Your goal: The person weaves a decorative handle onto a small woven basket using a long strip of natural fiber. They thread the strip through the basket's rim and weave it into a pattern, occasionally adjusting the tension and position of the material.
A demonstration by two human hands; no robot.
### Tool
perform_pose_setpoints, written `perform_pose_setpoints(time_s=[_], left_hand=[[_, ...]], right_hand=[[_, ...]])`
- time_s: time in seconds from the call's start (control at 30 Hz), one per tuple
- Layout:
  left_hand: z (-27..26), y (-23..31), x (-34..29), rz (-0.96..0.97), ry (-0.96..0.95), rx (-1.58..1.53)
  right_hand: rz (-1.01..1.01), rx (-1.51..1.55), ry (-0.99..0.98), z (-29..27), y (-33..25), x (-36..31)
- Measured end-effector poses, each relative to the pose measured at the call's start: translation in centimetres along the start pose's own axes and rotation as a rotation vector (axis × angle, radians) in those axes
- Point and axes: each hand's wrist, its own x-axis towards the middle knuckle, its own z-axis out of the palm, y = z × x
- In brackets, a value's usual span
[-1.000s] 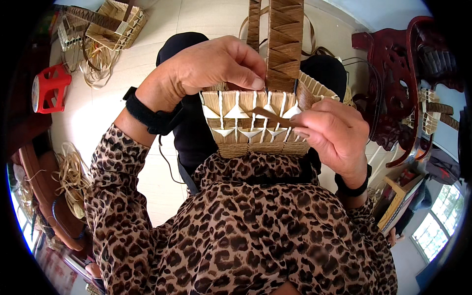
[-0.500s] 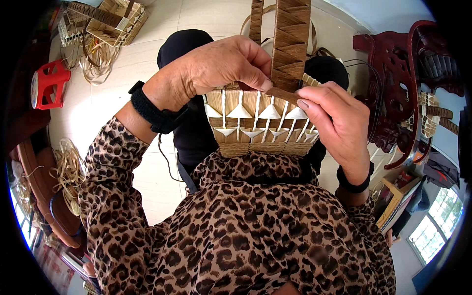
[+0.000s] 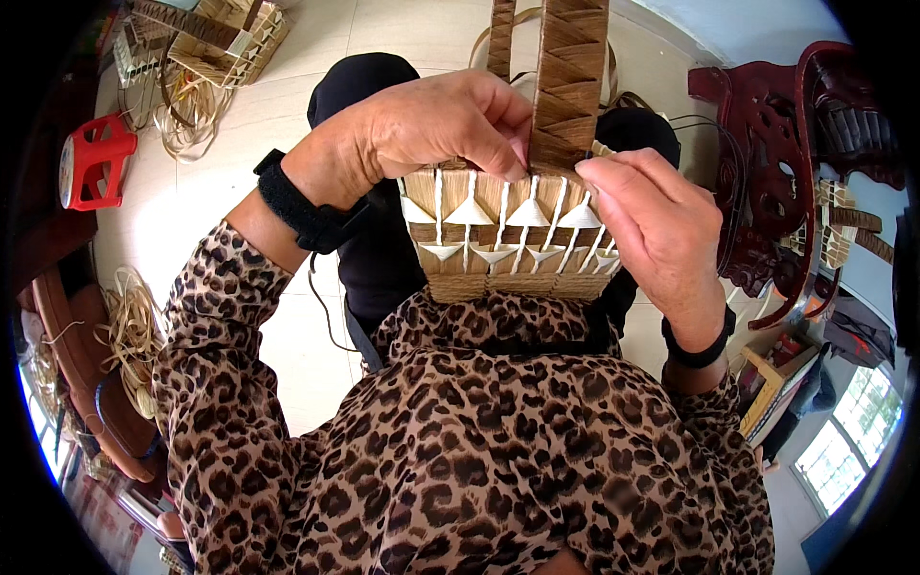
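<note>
A woven basket (image 3: 503, 235) rests against my lap, its tan side crossed by twisted white cords and white triangular folds. From its rim rises a flat brown handle (image 3: 571, 91) wrapped in zigzag strips. My left hand (image 3: 446, 125) is closed at the rim just left of the handle's base, thumb pressed down and the other fingers partly hidden behind. On the handle's other side, my right hand (image 3: 661, 211) pinches with thumb and forefinger at the lower edge. The brown strip it holds is almost wholly covered by the fingers.
A red stool (image 3: 101, 163) stands at the left. Other woven baskets (image 3: 230, 48) and coiled pale strips (image 3: 192, 120) lie on the tiled floor at upper left. More strips (image 3: 134, 335) hang by a brown wooden piece of furniture. At right is carved dark red furniture (image 3: 767, 182).
The brown strip stretched between my two hands across the handle's base no longer shows there. My right hand has shifted slightly up, against the handle's edge; the left has barely moved.
</note>
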Motion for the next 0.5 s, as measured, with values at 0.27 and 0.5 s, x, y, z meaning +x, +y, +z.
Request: perform_pose_setpoints(time_s=[0.27,0.5], left_hand=[[-0.4,-1.4,0.5,0.049,-0.048,-0.153],[-0.5,-1.1,0.4,0.004,-0.081,-0.249]], right_hand=[[-0.102,-0.076,-0.004,-0.1,-0.1,0.7],[-0.117,-0.096,0.060,0.4,0.3,0.6]])
